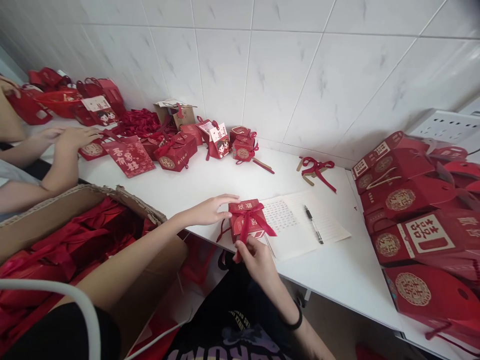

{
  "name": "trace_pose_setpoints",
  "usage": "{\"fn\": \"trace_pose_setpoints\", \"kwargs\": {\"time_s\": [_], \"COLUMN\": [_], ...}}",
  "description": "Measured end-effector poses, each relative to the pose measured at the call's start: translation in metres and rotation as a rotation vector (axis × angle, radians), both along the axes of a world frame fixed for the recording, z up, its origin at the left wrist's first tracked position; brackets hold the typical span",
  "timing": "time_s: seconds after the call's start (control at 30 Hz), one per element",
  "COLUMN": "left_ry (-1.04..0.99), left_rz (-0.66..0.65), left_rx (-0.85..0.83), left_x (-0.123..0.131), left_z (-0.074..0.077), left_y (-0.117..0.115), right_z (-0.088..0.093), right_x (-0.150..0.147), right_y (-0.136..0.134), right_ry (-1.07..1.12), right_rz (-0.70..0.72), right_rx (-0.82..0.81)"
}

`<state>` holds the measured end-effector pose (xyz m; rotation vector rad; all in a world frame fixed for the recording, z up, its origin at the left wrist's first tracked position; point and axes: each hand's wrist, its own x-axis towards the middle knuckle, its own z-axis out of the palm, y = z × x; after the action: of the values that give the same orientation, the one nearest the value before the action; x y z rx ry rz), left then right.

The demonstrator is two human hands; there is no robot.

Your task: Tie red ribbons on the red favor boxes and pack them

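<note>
A small red gift box (237, 225) with gold characters and a red ribbon bow (250, 218) on its top sits at the table's front edge. My left hand (210, 210) holds the box by its left side, thumb on the near side and fingers stretched along the far edge. At the front of the box, my right hand (255, 257) pinches a hanging tail of the ribbon (243, 234) between thumb and fingers. Lined paper with handwriting (279, 212) lies just right of the box, and a black pen (313, 224) rests on the sheets.
Large red boxes (403, 200) are stacked at the right. A loose ribbon (317, 167) lies near the wall. Finished-looking small boxes (176, 152) stand at the back left. A cardboard carton (138, 200) of red ribboned boxes is at my left, beside another person's arms (62, 165).
</note>
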<state>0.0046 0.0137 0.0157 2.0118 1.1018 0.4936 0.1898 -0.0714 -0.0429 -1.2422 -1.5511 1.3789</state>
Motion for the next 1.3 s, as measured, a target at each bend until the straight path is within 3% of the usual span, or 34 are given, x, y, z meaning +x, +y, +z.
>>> {"fn": "trace_pose_setpoints", "kwargs": {"time_s": [0.13,0.27,0.4,0.47,0.6,0.8,0.93,1.1,1.3], "left_ry": [-0.074,0.019,0.057,0.052,0.041,0.004,-0.006,-0.011,-0.052], "left_rz": [0.092,0.052,0.05,0.063,0.107,0.145,0.152,0.154,0.137], "left_rx": [0.045,0.172,0.261,0.28,0.291,0.289,0.289,0.284,0.273], "left_x": [0.016,0.033,0.041,0.043,0.044,0.046,0.046,0.046,0.043], "left_z": [0.007,0.01,0.003,-0.001,-0.008,-0.011,-0.012,-0.013,-0.015], "left_y": [-0.007,-0.022,-0.026,-0.025,-0.024,-0.026,-0.026,-0.025,-0.025], "right_z": [0.001,0.017,0.026,0.024,0.013,0.009,0.012,0.01,0.02], "right_x": [-0.017,0.004,0.043,0.053,0.05,0.046,0.054,0.058,0.082], "right_y": [-0.012,-0.021,-0.019,-0.013,-0.004,-0.003,-0.002,-0.006,0.001], "right_ry": [0.039,-0.072,-0.159,-0.251,-0.175,-0.014,-0.036,-0.059,-0.187], "right_rz": [0.101,0.21,-0.173,-0.259,-0.111,-0.079,-0.057,-0.016,0.21], "right_rx": [0.015,0.031,0.038,0.069,-0.016,-0.04,0.052,0.036,-0.063]}}
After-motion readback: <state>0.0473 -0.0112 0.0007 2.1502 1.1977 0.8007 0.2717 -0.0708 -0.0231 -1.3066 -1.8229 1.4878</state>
